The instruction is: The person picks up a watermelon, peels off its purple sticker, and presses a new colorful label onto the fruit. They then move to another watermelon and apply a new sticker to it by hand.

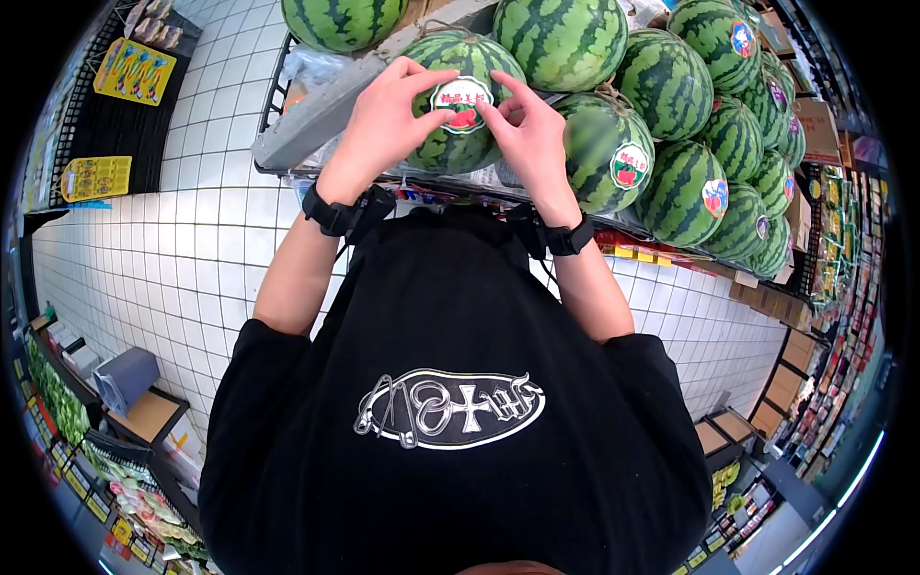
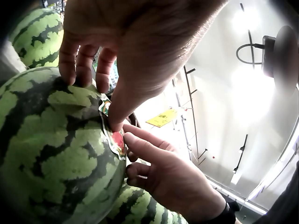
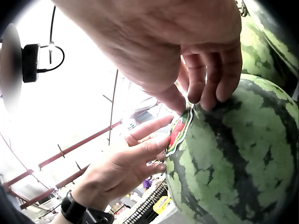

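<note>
A striped green watermelon (image 1: pixel 452 153) lies at the front of the display, directly before the person. On it is a round label sticker (image 1: pixel 462 107) with red characters and a red watermelon picture. The left hand (image 1: pixel 376 123) touches the sticker's left part with its thumb, fingers spread over the melon's upper side. From the other side the right hand (image 1: pixel 533 134) presses its thumb to the sticker's right edge, its index finger at the top. Both wrist views show the sticker (image 2: pixel 114 135) (image 3: pixel 178 130) against the rind between the two thumbs.
More watermelons (image 1: pixel 666 81) are heaped to the right, several with stickers. Another watermelon (image 1: pixel 345 19) sits behind on the left. A grey ledge (image 1: pixel 307 129) borders the display's left side. White floor tiles (image 1: pixel 206 225) and stocked shelves (image 1: pixel 834 383) surround the person.
</note>
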`<state>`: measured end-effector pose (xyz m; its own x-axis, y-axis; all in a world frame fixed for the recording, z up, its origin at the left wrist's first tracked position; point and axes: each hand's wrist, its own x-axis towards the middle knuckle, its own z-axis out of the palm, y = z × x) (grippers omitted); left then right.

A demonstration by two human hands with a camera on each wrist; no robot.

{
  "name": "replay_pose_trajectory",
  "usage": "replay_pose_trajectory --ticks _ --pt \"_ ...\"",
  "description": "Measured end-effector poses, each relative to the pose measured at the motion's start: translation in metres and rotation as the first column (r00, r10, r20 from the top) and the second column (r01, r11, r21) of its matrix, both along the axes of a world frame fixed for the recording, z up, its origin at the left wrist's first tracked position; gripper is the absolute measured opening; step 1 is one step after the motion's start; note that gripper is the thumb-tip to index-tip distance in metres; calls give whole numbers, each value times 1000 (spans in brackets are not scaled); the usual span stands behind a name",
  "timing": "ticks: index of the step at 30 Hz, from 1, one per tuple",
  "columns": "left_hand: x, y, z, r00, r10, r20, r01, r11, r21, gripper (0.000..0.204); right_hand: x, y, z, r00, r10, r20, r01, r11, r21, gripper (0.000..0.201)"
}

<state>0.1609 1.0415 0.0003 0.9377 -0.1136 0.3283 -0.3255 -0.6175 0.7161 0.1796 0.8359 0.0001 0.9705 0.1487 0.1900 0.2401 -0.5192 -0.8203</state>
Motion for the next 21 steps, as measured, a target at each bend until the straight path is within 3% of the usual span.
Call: replay_pose_trajectory --ticks 5,14,17,21 --pt "5 0 9 993 -5 -116 2 1000 -25 39 -1 -1 -1 999 50 -16 -49 998 31 30" --pt "23 -5 4 1000 5 -20 -5 1000 -26 21 5 0 0 995 27 -93 -16 993 118 28" --pt "26 -7 10 993 15 -114 -19 999 -35 15 7 -2 3 991 44 -125 -29 992 121 29" --pt "29 -8 5 1000 -18 2 18 1000 11 11 10 -4 4 989 69 -130 -53 991 126 28"
